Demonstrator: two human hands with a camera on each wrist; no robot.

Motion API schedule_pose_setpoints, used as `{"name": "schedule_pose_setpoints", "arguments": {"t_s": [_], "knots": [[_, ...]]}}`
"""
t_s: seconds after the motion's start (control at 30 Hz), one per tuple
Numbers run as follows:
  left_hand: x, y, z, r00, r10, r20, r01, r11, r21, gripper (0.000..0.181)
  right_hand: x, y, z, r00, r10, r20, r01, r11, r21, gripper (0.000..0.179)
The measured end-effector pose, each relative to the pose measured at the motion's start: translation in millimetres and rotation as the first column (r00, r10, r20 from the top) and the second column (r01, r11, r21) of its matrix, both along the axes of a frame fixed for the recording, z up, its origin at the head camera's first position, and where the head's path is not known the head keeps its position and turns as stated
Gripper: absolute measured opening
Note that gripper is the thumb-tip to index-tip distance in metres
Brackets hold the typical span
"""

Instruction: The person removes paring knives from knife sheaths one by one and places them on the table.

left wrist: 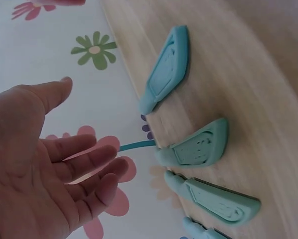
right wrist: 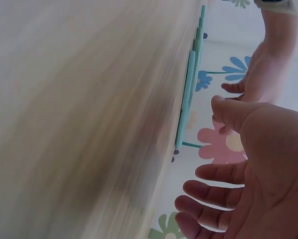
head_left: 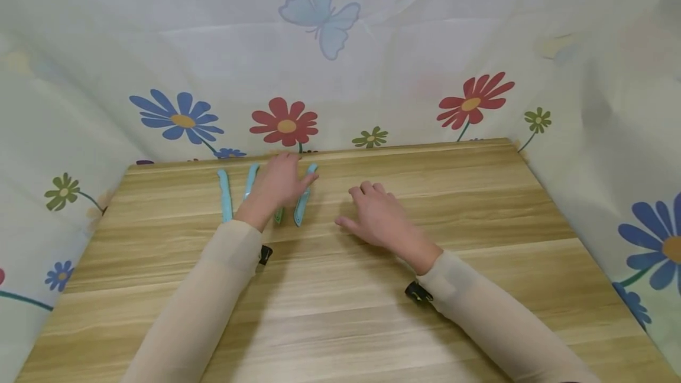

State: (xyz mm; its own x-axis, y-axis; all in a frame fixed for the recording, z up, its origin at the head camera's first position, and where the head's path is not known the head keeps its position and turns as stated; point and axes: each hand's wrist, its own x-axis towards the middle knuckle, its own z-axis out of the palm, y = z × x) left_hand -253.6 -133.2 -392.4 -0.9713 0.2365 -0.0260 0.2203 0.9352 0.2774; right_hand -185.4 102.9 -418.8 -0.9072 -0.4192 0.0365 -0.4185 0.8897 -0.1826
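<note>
L grip (head_left: 279, 181) loose over knife-shaped pcs (head_left: 302, 208); R grip (head_left: 380, 216) loose above tbl (head_left: 330, 324)

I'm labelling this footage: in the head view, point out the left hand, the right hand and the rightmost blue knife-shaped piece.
Left hand (head_left: 281, 182), head view: back of the hand.
Right hand (head_left: 379, 215), head view: back of the hand.
Rightmost blue knife-shaped piece (head_left: 301, 208), head view: its broader near part.

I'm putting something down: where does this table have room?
The table is bare between the two sleeves, and from the right hand across to its right edge. It's crowded toward the back, where four knives lie by the left hand.
</note>
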Motion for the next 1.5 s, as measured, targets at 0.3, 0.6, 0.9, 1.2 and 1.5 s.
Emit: {"name": "schedule_pose_setpoints", "arguments": {"t_s": [0.3,0.6,0.9,1.2,1.5], "knots": [[-21.6,4.7,-2.7,0.998,0.036,0.049,-0.036,0.999,-0.004,0.059,-2.4,-19.9,-2.7,0.997,-0.054,0.049,0.055,0.998,-0.019,0.069],[-39.5,12.2,-9.9,0.992,0.116,0.058,-0.115,0.993,-0.022,0.039,-5.5,-41.1,-2.5,0.993,-0.081,0.089,0.082,0.996,-0.016,0.067],[-49.8,22.0,-23.5,0.985,0.158,0.068,-0.157,0.987,-0.019,0.036,-8.2,-55.7,-6.2,0.993,-0.078,0.091,0.08,0.997,-0.015,0.066],[-51.0,24.1,-25.8,0.979,0.188,0.082,-0.186,0.982,-0.029,0.029,-6.8,-57.2,-5.7,0.991,-0.082,0.104,0.082,0.997,0.005,0.068],[-53.5,25.9,-29.8,0.957,0.262,0.129,-0.268,0.963,0.03,0.021,-9.0,-59.2,-7.9,0.988,-0.104,0.117,0.101,0.994,0.032,0.071]]}}
